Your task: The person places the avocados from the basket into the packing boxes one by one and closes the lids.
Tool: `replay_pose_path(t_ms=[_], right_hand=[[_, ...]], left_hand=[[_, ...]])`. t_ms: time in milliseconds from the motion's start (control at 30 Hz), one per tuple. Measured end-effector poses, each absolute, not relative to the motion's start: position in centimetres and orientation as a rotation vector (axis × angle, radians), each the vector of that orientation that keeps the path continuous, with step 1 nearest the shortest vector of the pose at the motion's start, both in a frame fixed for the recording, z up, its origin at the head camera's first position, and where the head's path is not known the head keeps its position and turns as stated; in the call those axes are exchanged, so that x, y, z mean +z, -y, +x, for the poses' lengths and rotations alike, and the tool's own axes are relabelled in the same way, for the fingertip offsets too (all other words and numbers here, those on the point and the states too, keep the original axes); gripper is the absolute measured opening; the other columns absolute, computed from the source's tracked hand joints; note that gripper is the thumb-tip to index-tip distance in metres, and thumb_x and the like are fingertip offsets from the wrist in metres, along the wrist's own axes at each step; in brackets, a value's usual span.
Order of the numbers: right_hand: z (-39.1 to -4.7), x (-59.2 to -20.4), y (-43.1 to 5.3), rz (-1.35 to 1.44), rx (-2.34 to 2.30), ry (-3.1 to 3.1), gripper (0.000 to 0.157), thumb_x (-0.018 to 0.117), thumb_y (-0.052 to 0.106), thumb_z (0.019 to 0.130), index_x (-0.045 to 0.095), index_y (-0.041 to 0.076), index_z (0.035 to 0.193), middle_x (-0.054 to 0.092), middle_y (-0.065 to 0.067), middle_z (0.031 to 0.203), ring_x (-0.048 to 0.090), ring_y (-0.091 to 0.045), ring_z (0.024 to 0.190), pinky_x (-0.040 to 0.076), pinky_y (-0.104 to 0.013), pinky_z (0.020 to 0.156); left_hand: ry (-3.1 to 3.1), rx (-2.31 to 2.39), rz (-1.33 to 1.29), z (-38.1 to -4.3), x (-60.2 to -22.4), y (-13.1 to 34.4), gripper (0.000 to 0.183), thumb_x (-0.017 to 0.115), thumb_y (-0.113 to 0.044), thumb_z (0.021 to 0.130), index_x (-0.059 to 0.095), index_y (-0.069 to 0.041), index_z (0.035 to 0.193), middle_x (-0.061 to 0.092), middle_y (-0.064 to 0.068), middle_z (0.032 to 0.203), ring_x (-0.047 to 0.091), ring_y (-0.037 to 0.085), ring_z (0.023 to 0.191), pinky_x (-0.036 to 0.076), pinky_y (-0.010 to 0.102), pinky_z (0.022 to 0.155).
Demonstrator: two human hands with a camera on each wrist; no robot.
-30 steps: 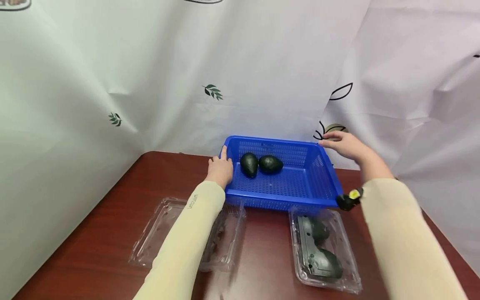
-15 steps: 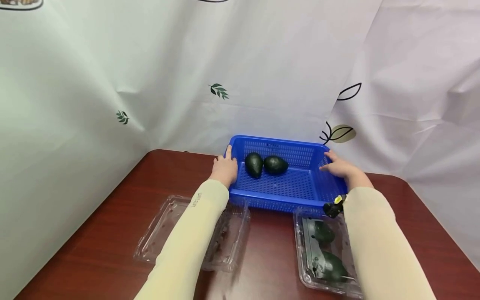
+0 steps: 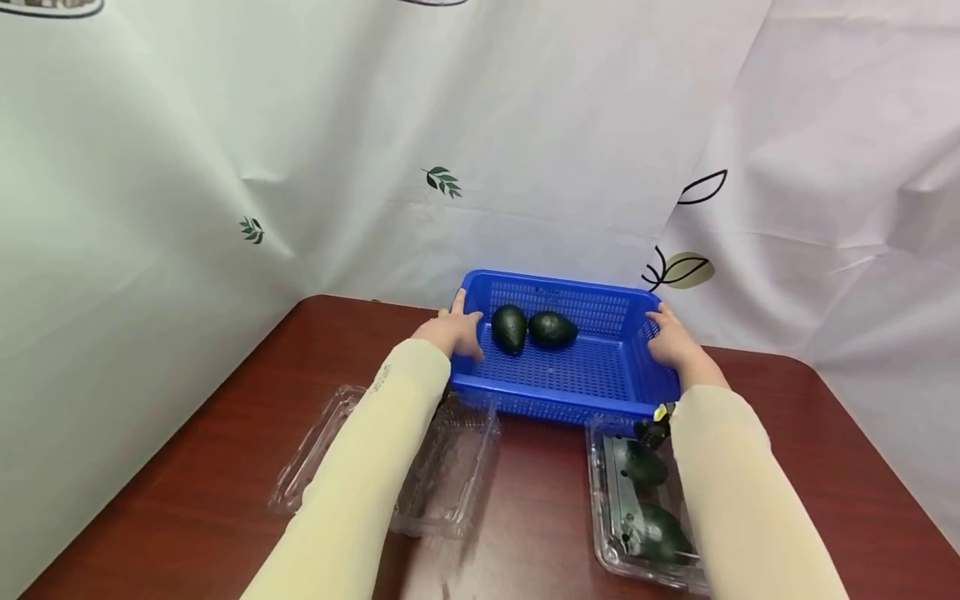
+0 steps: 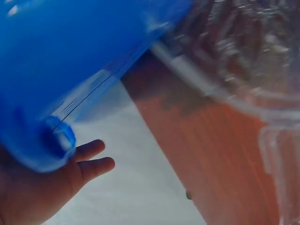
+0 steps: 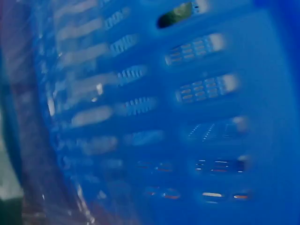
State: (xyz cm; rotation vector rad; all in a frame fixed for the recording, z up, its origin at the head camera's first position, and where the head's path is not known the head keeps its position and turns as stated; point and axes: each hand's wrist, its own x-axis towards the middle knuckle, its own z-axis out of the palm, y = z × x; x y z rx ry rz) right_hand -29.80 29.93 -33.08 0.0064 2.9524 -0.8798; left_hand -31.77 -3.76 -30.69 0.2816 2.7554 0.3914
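A blue plastic basket (image 3: 558, 385) stands at the back of the table with two dark green avocados (image 3: 509, 328) inside, side by side. My left hand (image 3: 453, 330) holds its left rim; in the left wrist view two fingers (image 4: 96, 168) show beyond the blue edge. On the opposite side, my right hand (image 3: 673, 340) grips the right rim, thumb side inward. Slotted blue wall fills most of the right wrist view, where the hand itself is out of sight. Below the basket on the right, a clear plastic clamshell (image 3: 606, 533) contains two more avocados (image 3: 662, 533), partly covered by my right sleeve.
At the left lies an opened clear clamshell (image 3: 457, 487), partly hidden under my left sleeve. The reddish-brown table (image 3: 202, 450) meets a white patterned cloth (image 3: 360, 200) hanging behind it. A black strap with a yellow piece (image 3: 654, 429) is on my right wrist.
My right hand has come down from above the far right corner onto the basket's right rim. The left hand has turned at the left rim, its thumb side now further inside.
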Motion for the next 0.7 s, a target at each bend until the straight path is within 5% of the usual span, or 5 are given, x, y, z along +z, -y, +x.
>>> replay_pose_path(t_ms=[233, 400, 700], right_hand=[[-29.6, -32.8, -30.3, 0.006, -0.835, -2.981, 0.062, 0.038, -0.008, 0.074, 0.028, -0.016, 0.135, -0.001, -0.031, 0.148, 0.006, -0.051, 0.132, 0.017, -0.060, 0.103], [-29.5, -32.9, -30.7, 0.035, -0.838, -2.975, 0.064, 0.039, -0.010, 0.073, 0.029, -0.015, 0.135, -0.001, -0.030, 0.148, 0.006, -0.052, 0.132, 0.019, -0.062, 0.102], [-29.8, -33.7, -29.9, 0.042, -0.876, -2.977, 0.063, 0.038, -0.010, 0.072, 0.033, -0.012, 0.135, 0.001, -0.028, 0.149, 0.010, -0.050, 0.132, 0.022, -0.058, 0.103]], left_hand=[[-2.744, 0.146, 0.419, -33.1, -25.8, 1.4, 0.075, 0.065, -0.037, 0.085, 0.027, -0.018, 0.148, 0.002, 0.015, 0.154, 0.011, 0.033, 0.139, 0.025, 0.048, 0.106], [-2.716, 0.230, 0.597, -35.6, -22.1, -1.2, 0.071, 0.062, -0.036, 0.088, 0.028, -0.015, 0.147, 0.017, 0.008, 0.153, 0.019, 0.027, 0.138, 0.025, 0.045, 0.107], [-2.745, 0.611, 0.640, -39.4, -26.7, -0.5, 0.058, 0.061, -0.020, 0.091, 0.036, -0.011, 0.142, 0.037, 0.010, 0.143, 0.038, 0.026, 0.127, 0.035, 0.042, 0.099]])
